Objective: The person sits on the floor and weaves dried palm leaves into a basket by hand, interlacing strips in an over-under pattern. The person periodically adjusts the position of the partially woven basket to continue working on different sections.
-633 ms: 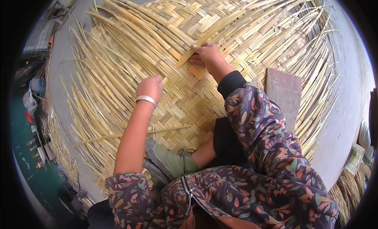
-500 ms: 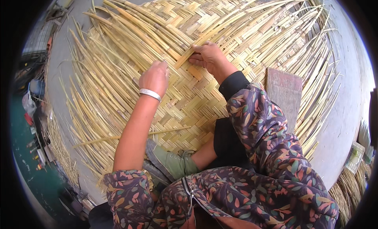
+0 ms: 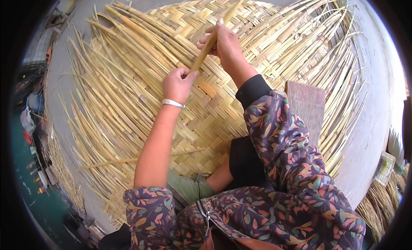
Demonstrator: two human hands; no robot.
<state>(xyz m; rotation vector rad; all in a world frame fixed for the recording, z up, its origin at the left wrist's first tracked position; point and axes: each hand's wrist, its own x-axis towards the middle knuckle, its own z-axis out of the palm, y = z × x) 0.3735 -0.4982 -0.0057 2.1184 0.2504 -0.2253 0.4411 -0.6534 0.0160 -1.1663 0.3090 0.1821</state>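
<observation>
A flat, pale yellow reed strip [image 3: 201, 59] slants up and away to the right, lifted over the woven mat [image 3: 206, 114]. Its near end is pinched between the thumb and fingers of my left hand [image 3: 177, 86]. Farther up, my right hand [image 3: 228, 47] grips the same strip, thumb on top and fingers partly behind it. Herringbone weave fills the mat's middle below both hands. Unwoven reed strips fan out on the left [image 3: 105, 93] and on the right [image 3: 296, 41], their ends loose.
A worn wooden board [image 3: 307, 108] lies on the mat right of my right forearm. My green shoe [image 3: 186, 185] rests at the mat's near edge, by a single crosswise strip [image 3: 186, 152]. Straw bundles [image 3: 380, 209] and a plastic basket [image 3: 384, 169] are at right; clutter lines the left.
The strip has been raised off the weave. My right hand has moved farther away along with it, and my left hand has moved right and taken hold of its near end.
</observation>
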